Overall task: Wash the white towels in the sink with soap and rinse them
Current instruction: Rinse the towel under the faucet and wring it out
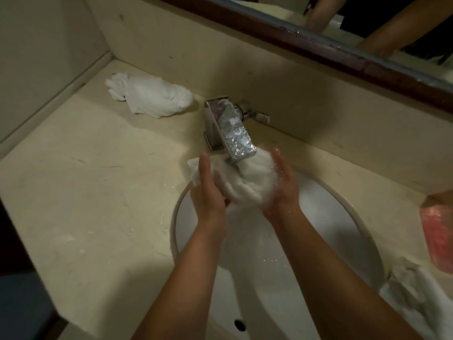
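We've got the bunched white towel (247, 180) right under the faucet (231, 133), over the back rim of the sink (362, 231). Our left hand (208, 190) and right hand (282, 185) cup it from either side, fingers fairly straight, palms pressing in. Best we knead and turn it so the running water reaches every fold, keeping it low to limit splash. Another towel (152, 96) waits at the bench's (85, 192) back left corner.
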A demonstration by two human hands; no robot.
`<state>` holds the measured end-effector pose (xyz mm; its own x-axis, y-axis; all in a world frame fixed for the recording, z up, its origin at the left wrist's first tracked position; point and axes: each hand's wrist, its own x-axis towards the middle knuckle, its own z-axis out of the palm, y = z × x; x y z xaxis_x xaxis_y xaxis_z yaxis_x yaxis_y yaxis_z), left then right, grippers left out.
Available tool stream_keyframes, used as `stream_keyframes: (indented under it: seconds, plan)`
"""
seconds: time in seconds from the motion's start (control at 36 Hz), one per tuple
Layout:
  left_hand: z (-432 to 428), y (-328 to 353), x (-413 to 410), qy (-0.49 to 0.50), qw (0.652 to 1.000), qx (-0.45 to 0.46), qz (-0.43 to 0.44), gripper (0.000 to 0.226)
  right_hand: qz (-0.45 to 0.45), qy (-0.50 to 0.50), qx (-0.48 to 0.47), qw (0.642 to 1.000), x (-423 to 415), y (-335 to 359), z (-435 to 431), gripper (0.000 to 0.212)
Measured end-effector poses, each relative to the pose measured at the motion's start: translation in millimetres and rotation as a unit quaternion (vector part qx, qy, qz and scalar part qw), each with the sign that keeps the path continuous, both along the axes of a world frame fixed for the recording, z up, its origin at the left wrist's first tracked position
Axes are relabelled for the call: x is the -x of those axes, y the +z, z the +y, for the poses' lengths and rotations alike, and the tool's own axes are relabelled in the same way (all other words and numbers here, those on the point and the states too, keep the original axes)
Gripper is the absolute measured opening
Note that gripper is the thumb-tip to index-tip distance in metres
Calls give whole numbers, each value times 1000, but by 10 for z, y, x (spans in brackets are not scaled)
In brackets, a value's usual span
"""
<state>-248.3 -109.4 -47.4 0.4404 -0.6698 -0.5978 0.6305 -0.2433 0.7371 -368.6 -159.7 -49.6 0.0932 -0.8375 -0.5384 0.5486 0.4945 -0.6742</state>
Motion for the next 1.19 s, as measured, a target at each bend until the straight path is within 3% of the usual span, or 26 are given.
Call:
stream_keyframes:
  seconds: [0.17, 0.22, 0.33, 0.44, 0.53, 0.58, 0.61, 0.69, 0.75, 0.92, 1.03, 1.19]
  plan:
    - [-138, 67, -29, -32, 985, -42, 161, 125, 54, -2, 46, 997, 70, -127, 59, 59]
    - [-174, 26, -3, -3, 989, -42, 143, 114, 22, -7, 47, 999, 99, -165, 95, 57]
    - [-227, 89, 20, 70, 992, 13, 104, 71, -29, 5, 16, 999, 94, -101, 144, 50]
    - [-239, 79, 0, 82, 991, 82, 73, 62, -84, 53, -77, 992, 84, -122, 174, 75]
    - [-197, -2, -55, 45, 991, 93, 80, 92, -178, 94, -119, 972, 87, -125, 155, 97]
    - [-129, -65, -75, 7, 991, 98, 90, 116, -195, 113, -131, 965, 90, -84, 125, 98]
    - [-92, -92, -80, 0, 992, 98, 85, 117, -194, 116, -129, 965, 94, -69, 101, 93]
    - [-25, -119, -76, 9, 992, 73, 102, 93, -159, 107, -101, 976, 92, -15, 63, 65]
    - [-8, -131, -29, 20, 995, 29, 92, 102, -146, 95, -74, 982, 94, -14, 68, 57]
    - [-8, -93, 123, 80, 994, 14, 78, 95, -99, 73, -2, 992, 40, -60, 132, 106]
    - [-67, -127, 81, 121, 986, 62, 95, 92, -68, 70, 21, 995, 24, -109, 108, 83]
    - [-59, -189, -16, 85, 986, 103, 97, 112, 2, 56, 15, 998, -78, -20, 58, 83]
